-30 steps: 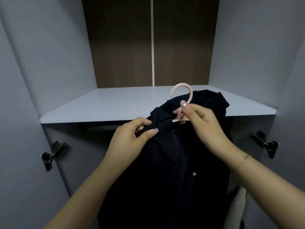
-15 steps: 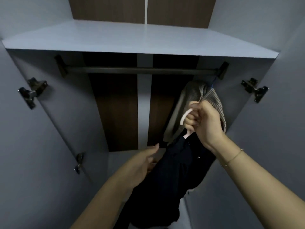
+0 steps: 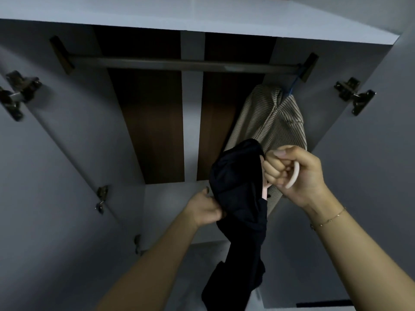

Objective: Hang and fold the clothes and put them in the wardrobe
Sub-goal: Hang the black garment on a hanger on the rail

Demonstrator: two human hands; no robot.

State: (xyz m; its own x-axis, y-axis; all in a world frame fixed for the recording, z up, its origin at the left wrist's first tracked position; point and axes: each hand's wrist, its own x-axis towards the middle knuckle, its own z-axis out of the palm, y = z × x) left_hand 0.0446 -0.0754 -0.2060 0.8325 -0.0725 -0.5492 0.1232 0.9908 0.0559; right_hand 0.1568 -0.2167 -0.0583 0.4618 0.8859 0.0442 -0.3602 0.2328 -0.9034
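Below the wardrobe rail (image 3: 179, 63), the left hand (image 3: 205, 209) pinches the dark garment (image 3: 240, 198) while the right hand (image 3: 296, 173) fists the pink hanger hook (image 3: 294, 176). Best lift the hook over bare rail, left of the striped shirt (image 3: 269, 122), steadying the cloth.

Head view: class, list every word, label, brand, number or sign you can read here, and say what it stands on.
None: no readable text shows anywhere.
Dark garment: no label or print shows.
Striped shirt on the rail: stripes only.
Pink hanger hook: unmarked.
Door hinges: any stamp is too small to read.
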